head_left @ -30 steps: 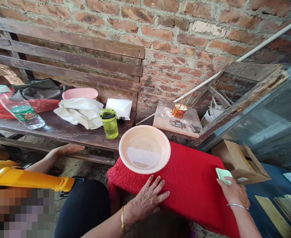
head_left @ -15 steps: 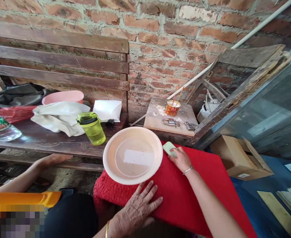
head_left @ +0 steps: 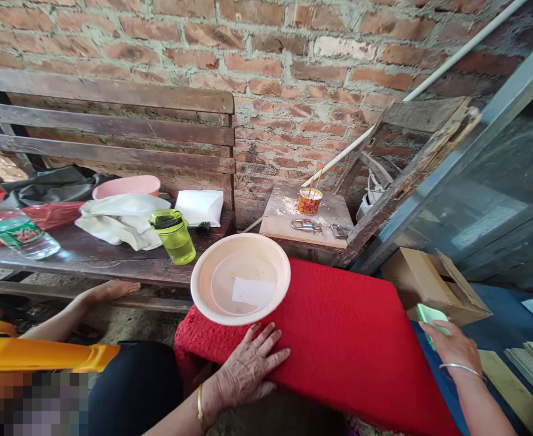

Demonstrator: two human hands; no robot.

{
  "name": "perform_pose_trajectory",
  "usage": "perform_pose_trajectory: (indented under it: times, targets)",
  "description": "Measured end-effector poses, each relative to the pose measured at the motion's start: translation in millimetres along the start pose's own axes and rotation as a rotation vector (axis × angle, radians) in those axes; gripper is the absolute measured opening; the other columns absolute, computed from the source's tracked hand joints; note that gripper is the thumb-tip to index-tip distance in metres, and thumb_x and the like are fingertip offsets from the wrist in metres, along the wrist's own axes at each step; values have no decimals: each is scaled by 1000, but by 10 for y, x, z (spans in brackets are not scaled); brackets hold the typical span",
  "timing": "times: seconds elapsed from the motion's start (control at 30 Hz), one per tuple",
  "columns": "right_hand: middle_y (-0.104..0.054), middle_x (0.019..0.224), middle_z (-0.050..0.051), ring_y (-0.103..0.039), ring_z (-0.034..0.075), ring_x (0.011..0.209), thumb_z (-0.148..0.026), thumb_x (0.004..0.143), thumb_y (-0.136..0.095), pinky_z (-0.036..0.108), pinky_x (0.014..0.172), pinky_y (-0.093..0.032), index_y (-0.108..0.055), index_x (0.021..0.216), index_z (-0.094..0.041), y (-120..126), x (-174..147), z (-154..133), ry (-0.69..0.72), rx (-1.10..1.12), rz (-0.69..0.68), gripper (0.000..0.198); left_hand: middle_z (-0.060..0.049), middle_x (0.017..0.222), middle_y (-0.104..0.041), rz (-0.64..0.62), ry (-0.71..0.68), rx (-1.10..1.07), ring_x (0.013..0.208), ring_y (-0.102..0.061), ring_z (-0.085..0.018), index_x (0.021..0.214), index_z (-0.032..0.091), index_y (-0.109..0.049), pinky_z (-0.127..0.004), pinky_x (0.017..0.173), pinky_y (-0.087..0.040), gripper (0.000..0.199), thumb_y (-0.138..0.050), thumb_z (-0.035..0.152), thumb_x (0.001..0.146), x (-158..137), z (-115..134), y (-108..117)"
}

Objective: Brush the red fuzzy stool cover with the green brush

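Observation:
My left hand (head_left: 250,361), with a gold bangle at the wrist, lies spread on the red cloth (head_left: 339,339) just in front of a pale basin (head_left: 196,281). Its fingertips are close to the basin's near rim. The basin holds shallow clear water with small dark specks in it. My right hand (head_left: 457,350), wearing a silver bangle, is past the cloth's right edge. It grips a flat, light green rectangular object (head_left: 431,315) near a cardboard box (head_left: 423,281); part of the object is hidden by the fingers.
A wooden bench (head_left: 89,260) at left carries a green water bottle (head_left: 175,242), white cloth (head_left: 121,221), pink tub (head_left: 127,186) and plastic bottle (head_left: 25,236). Padlocks (head_left: 305,225) and a red incense cup (head_left: 310,203) sit on a board. Another person's bare foot (head_left: 109,290) is at left.
My right hand has moved right, from beside the basin to beyond the cloth, carrying the light green object. My left hand stays on the cloth. The view has shifted slightly.

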State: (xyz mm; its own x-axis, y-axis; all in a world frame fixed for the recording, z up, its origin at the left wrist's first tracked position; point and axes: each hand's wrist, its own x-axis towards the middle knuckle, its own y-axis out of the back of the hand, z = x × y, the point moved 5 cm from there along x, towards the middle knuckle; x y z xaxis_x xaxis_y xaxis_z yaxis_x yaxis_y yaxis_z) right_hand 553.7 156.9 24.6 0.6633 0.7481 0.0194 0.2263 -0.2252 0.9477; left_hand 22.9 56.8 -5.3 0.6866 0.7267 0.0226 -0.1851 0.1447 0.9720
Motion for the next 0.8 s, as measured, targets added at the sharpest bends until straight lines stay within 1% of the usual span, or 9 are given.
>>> perform_pose_trajectory:
  times: [0.07, 0.13, 0.23, 0.3, 0.43, 0.57, 0.63, 0.7, 0.8]
  targets:
    - [-69, 87, 17, -66, 36, 90, -71, 69, -52, 45, 80, -52, -69, 107, -24, -84, -175, 80, -22, 144, -75, 63, -10, 161, -34, 6, 7, 14, 147, -29, -39, 152, 34, -39, -64, 117, -23, 80, -75, 40, 80, 5, -5, 3]
    - [-70, 95, 17, -65, 38, 92, -74, 64, -53, 46, 79, -53, -68, 105, -24, -140, -345, 87, -59, 255, -100, 65, -11, 160, -36, 23, 11, 38, 147, -30, -39, 152, 34, -40, -64, 117, -24, 79, -74, 44, 82, 5, -11, -1]
    - [-70, 97, 16, -65, 36, 86, -75, 64, -53, 45, 71, -53, -67, 106, -25, -177, -479, 23, -110, 388, -102, 67, -12, 159, -37, 78, 6, 76, 145, -32, -39, 153, 34, -38, -63, 115, -27, 80, -67, 61, 84, 2, -28, -9]
    - [-69, 94, 15, -65, 35, 85, -74, 66, -53, 45, 71, -53, -68, 108, -24, -182, -492, -68, -86, 411, -98, 67, -12, 160, -35, 131, 18, 95, 144, -33, -40, 155, 34, -35, -63, 113, -31, 84, -58, 73, 85, 7, -55, -9]
    - [-67, 87, 13, -63, 34, 95, -66, 71, -53, 43, 82, -52, -71, 106, -19, -210, -665, -438, 133, 291, -69, 61, -13, 159, -36, 201, 87, 135, 142, -36, -41, 157, 33, -32, -61, 108, -38, 86, -48, 79, 86, 46, -119, -2]
    - [-65, 100, 11, -64, 25, 97, -49, 84, -54, 34, 90, -50, -70, 113, -21, -361, -1337, -1074, 569, 164, -107, 43, -11, 157, -41, 165, 94, 177, 140, -39, -39, 154, 36, -36, -60, 107, -39, 78, -45, 78, 89, 83, -132, -4]
    - [-64, 105, 7, -63, 21, 98, -42, 86, -58, 30, 91, -49, -71, 113, -26, -447, -1658, -1315, 696, 139, -145, 33, -11, 156, -41, 144, 98, 200, 141, -39, -38, 153, 37, -38, -60, 108, -38, 75, -43, 77, 90, 87, -143, -11]
    - [-63, 106, 4, -63, 20, 101, -37, 83, -64, 28, 93, -47, -72, 112, -31, -477, -1790, -1418, 719, 133, -159, 30, -10, 156, -42, 137, 104, 223, 141, -39, -38, 153, 38, -38, -59, 108, -38, 75, -43, 77, 90, 84, -165, -25]
    - [-62, 104, 6, -64, 22, 98, -37, 83, -64, 31, 92, -48, -72, 114, -29, -399, -1607, -1266, 637, 99, -163, 33, -9, 157, -42, 125, 109, 246, 141, -39, -38, 153, 38, -38, -58, 109, -37, 74, -44, 77, 90, 78, -207, -61]
